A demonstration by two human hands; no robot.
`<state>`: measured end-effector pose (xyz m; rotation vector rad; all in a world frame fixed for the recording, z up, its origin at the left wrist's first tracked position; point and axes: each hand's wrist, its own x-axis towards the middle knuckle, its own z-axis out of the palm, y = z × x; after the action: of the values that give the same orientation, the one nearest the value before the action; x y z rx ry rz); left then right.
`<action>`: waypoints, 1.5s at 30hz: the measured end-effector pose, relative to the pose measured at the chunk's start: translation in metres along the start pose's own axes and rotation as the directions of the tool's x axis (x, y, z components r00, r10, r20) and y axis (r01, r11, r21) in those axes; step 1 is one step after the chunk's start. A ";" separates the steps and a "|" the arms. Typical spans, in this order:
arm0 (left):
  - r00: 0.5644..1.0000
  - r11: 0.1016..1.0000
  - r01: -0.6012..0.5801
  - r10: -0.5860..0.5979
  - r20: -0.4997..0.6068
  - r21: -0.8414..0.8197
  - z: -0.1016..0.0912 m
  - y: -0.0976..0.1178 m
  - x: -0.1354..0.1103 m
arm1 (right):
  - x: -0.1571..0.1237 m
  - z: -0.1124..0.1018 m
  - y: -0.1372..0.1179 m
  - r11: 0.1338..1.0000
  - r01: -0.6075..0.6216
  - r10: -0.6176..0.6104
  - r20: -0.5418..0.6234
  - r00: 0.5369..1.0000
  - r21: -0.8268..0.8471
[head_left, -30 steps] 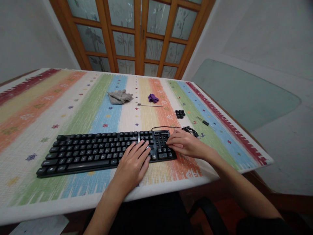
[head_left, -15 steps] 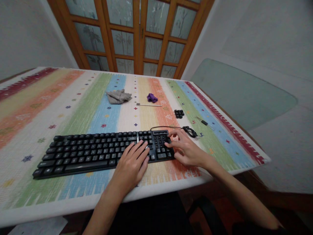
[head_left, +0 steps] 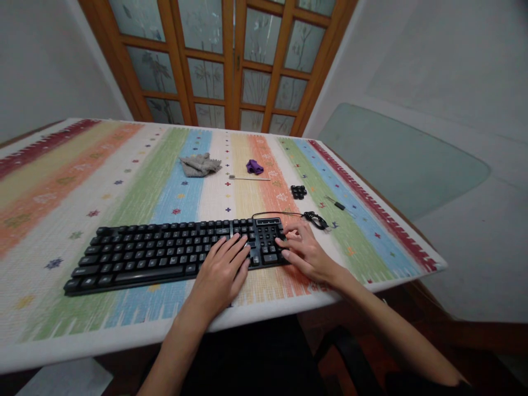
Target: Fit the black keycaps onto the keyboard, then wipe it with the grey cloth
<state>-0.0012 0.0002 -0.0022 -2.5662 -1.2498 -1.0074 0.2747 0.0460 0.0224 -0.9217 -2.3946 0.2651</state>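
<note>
A black full-size keyboard (head_left: 152, 250) lies on the striped cloth in front of me. My left hand (head_left: 220, 267) rests palm down across it, fingers stretched over the keys left of the number pad. At the right edge of the number pad (head_left: 268, 245), my right hand (head_left: 307, 250) has its fingers bent, their tips close together on the keys. Whatever they grip there is too small to make out. Part of the number pad shows low, dark spots where keycaps look absent. Beyond it, several loose black keycaps (head_left: 298, 192) sit grouped together.
A coiled black cable (head_left: 315, 220) lies behind my right hand, with a small black-handled wire tool (head_left: 339, 205) farther right. Toward the back are a grey cloth (head_left: 201, 165), a crumpled purple cloth (head_left: 254, 166) and a thin brush (head_left: 249, 178). The table's front edge (head_left: 264, 302) runs under my forearms.
The view has shifted slightly. My right hand's lower fingertips have moved left, closer to the number pad keys. My left hand stays in place on the keyboard.
</note>
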 end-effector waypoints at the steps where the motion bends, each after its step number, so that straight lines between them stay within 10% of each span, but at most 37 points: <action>1: 1.000 1.000 0.002 -0.002 0.001 0.000 0.000 0.000 0.000 | -0.001 0.001 0.000 1.000 -0.002 0.002 -0.002 1.000 -0.008; 45: 1.000 1.000 -0.019 0.019 -0.016 0.023 0.002 -0.002 0.000 | -0.007 0.023 -0.006 0.987 0.005 -0.039 -0.206 0.978 -0.163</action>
<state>-0.0014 0.0020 -0.0039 -2.5428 -1.2235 -1.0026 0.2628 0.0370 0.0021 -0.9453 -2.2546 -0.0354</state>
